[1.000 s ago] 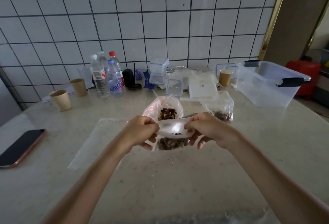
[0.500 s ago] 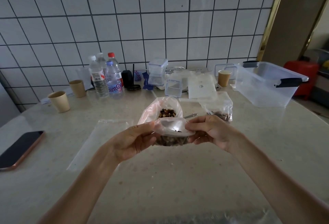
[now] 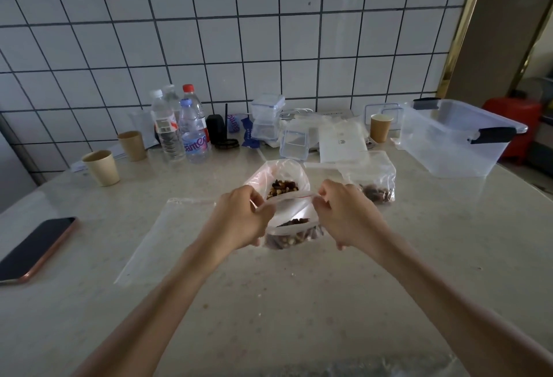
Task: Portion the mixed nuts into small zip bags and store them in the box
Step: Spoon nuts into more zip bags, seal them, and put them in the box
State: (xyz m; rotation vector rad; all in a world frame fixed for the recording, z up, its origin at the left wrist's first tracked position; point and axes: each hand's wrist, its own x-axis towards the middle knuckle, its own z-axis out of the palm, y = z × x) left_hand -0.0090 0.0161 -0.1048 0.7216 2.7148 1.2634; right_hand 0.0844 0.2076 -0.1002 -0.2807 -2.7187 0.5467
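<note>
Centrally, above the table (image 3: 299,302), a small zip bag (image 3: 294,227) of nuts is pinched at its top corners by left hand (image 3: 239,221) and right hand (image 3: 344,212); limp, slippery film is judged best gripped along the stiffer seal strip.

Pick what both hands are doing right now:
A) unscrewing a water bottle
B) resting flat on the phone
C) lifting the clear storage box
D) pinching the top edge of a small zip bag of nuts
D: the left hand and right hand each pinch an end of the zip bag top, with nuts visible inside; the box sits untouched at the far right.
</note>
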